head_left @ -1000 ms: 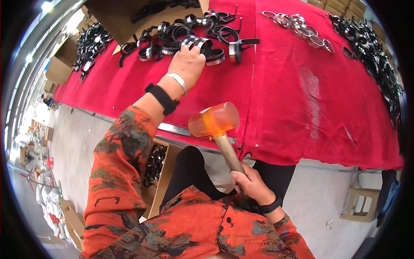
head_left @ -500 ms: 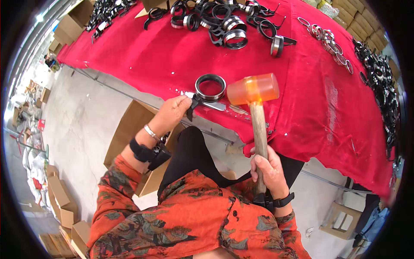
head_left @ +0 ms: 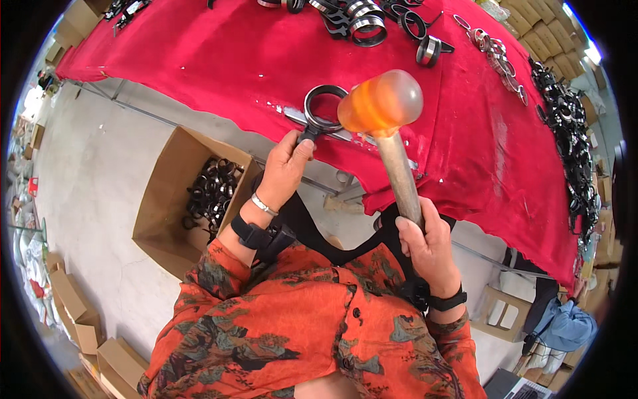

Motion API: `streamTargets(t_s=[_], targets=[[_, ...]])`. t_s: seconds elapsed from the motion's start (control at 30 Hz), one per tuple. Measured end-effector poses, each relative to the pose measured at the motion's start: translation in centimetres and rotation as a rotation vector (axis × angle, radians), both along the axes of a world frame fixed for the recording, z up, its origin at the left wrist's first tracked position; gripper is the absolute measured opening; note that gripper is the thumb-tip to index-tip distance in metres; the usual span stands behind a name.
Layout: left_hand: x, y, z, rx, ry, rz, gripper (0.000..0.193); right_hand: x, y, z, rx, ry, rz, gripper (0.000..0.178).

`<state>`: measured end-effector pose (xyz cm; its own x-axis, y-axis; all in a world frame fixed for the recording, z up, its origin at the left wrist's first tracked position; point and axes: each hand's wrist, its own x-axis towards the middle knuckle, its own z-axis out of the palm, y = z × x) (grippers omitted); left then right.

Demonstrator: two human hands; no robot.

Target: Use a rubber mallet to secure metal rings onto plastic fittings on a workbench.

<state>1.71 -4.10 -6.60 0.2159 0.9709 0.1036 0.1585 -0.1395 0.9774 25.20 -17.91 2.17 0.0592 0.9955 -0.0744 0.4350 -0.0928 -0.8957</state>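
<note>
Bright, even daylight, soft shadows, strong fisheye bending and dark vignette at the rim.

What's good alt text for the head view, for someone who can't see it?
Seen from above, the right hand raises an orange-headed mallet while the left hand holds a black metal ring clamp at the edge of a red-covered table. More clamps lie on the cloth; an open cardboard box of them sits on the floor.
</note>
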Motion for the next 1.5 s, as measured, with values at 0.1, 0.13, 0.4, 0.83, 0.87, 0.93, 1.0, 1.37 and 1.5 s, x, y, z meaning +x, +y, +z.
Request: streamTargets(t_s=[0.1, 0.13, 0.4, 0.83, 0.87, 0.93, 1.0, 1.37, 1.5], targets=[[-0.3, 0.8, -0.7, -0.049, -0.188, -0.063, 0.023, -0.6, 0.4, 1.6, 0.069, 0.043, -0.059, 0.030], [-0.6, 0.8, -0.8, -0.053, -0.189, -0.059, 0.023, -0.9, 0.5, 2.3, 0.095, 0.076, -0.063, 0.031], [0.4, 1.1, -1.2, 0.022, -0.279, -0.055, 0.027, -1.3, 0.5, 0.5, 0.172, -0.230, 0.092, 0.040], [0.5, 1.0, -0.9, -0.007, -0.136, 0.021, 0.029, -3.7, 5.8, 3.7, 0.161, -0.249, 0.193, 0.038], [0.5, 1.1, -1.3, 0.012, -0.120, 0.037, 0.029, -4.1, 5.9, 4.8, 0.045, -0.132, 0.168, 0.038], [0.1, 1.2, -1.6, 0.031, -0.110, 0.070, 0.029, -4.9, 6.1, 6.5, 0.091, -0.134, 0.160, 0.038], [-0.4, 0.9, -1.1, 0.023, -0.034, 0.046, 0.029, -5.5, 6.0, 7.5, 0.202, -0.057, 0.112, 0.037], [0.0, 1.0, -0.7, 0.022, -0.049, 0.089, 0.031, -4.2, 8.3, 7.8, -0.031, 0.074, 0.033, 0.033], [-0.2, 1.0, -0.6, 0.037, 0.048, 0.062, 0.031, -3.2, 8.5, 5.5, -0.006, 0.024, 0.014, 0.026]])
